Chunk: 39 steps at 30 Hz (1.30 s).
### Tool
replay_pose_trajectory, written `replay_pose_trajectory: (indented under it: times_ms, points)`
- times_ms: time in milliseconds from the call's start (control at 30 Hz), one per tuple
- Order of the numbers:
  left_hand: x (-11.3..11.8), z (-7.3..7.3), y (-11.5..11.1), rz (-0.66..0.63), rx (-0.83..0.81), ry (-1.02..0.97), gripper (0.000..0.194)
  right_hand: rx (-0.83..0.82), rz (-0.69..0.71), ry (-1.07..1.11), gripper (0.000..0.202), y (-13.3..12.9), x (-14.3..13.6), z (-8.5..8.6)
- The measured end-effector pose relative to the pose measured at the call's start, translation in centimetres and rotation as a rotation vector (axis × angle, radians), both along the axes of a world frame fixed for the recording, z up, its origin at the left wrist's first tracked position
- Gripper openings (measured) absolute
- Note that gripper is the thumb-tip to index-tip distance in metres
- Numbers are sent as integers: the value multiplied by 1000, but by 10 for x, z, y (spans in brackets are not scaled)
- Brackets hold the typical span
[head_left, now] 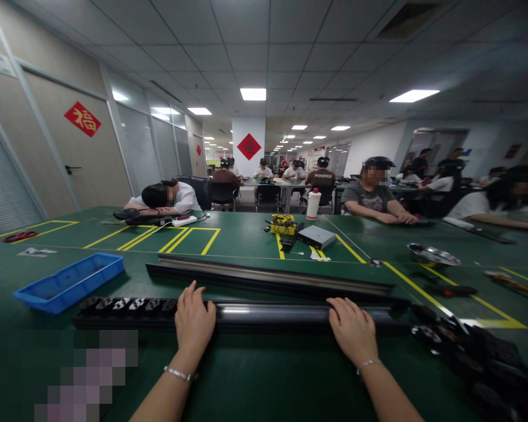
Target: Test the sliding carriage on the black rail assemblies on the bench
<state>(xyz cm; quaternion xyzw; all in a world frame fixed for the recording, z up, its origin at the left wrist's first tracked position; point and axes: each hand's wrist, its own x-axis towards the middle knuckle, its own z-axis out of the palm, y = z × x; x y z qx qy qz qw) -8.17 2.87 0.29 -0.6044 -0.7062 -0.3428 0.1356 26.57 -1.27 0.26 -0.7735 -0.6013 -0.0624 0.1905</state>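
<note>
A long black channel [273, 313] lies across the green table in front of me, with several small dark parts with metal faces [136, 304] in a row along its left end. My left hand [195, 322] rests over the channel left of its middle, fingers bent over the far edge. Farther right, my right hand [352, 329] lies on the same channel, its fingers over the top. Both hands grip it from the near side. Just behind it is a second long dark rail [268, 275], which neither hand touches.
A blue tray [73, 283] stands at the left. Black parts [479, 357] are heaped at the right, near a metal bowl [433, 255]. Farther back are a grey box [317, 236], a yellow item [283, 224] and a white bottle [313, 205]. People sit around the table.
</note>
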Motion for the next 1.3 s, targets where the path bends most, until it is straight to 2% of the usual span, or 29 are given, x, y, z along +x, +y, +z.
replay_pose_trajectory:
  times_ms: [267,400,500,600,700,800,933,1167,1300]
  points:
    - [-7,-9,6,-110,67,-52,27,19,-28,-16,43,1,-4,0]
    - [-7,-10,6,-154,21,-104,31,41,-52,-23,43,3,-7,0]
    - [-7,-9,4,-101,16,-102,43,50,-67,-25,43,4,-8,0]
    - [-10,-10,2,30,1,-65,53,46,-67,-22,42,4,-8,0]
    - [-14,-13,-1,40,-51,-18,62,39,-65,-17,43,4,-8,1]
    - [-17,-16,-2,29,-105,52,55,27,-64,-11,44,3,-7,2]
    - [-22,-15,1,-44,-179,40,39,5,-60,21,44,2,-7,5]
    - [-22,-8,2,-85,-200,34,37,-14,-44,80,44,4,-2,5]
    - [-18,-10,6,-125,-174,40,36,0,-63,65,43,3,3,2]
